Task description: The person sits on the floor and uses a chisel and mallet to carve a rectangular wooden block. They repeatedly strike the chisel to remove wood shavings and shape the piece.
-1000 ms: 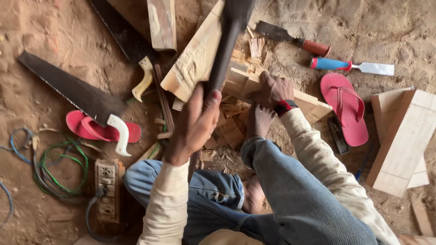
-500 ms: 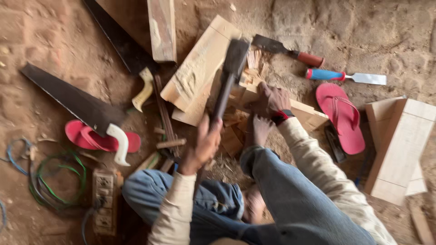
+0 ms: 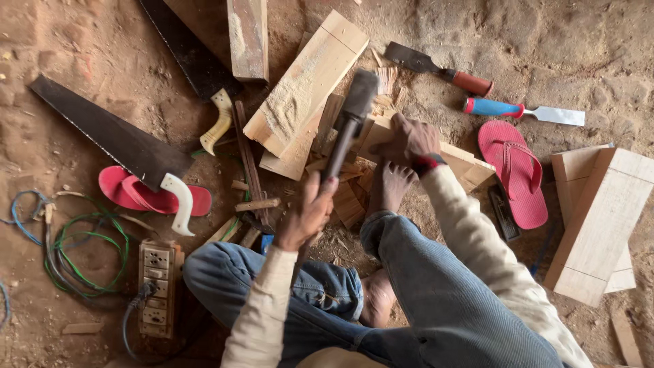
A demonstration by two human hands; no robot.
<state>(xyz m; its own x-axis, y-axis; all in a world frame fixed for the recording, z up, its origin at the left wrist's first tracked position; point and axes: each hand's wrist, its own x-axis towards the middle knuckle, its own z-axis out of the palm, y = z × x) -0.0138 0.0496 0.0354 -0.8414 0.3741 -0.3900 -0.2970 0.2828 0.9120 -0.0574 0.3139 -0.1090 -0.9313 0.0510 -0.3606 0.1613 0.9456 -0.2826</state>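
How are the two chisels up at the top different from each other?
The red-handled chisel has a dark, dull blade, while the blue-handled chisel has a bright, shiny one. The red one's blade points to the upper left; the blue one's blade points right. The blue handle has a red band at its end; the red handle is plain. Both lie flat on the dirt floor, close together, with no hand touching them.
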